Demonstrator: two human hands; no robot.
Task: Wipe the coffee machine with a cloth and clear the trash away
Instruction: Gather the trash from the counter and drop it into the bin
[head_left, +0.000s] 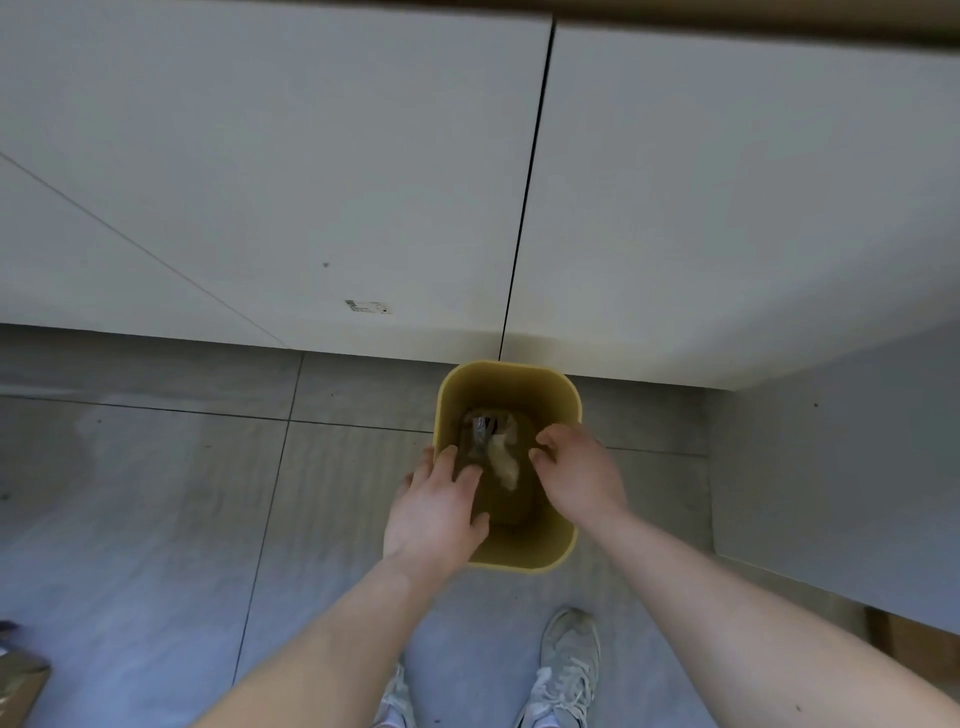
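Observation:
A yellow waste bin (519, 551) stands on the tiled floor against the white cabinet fronts. Crumpled trash (493, 447), a clear wrapper and a pale paper wad, lies at its bottom. My left hand (436, 514) hovers over the bin's left rim with fingers spread and nothing in it. My right hand (579, 475) is over the right rim, fingers loosely curled and apart, also holding nothing. The coffee machine and the cloth are out of view.
White cabinet doors (311, 182) fill the upper view, with a dark gap between two of them. A grey side panel (831, 457) stands to the right. My two sneakers (569, 670) are below the bin. A cardboard piece (21, 686) lies at bottom left.

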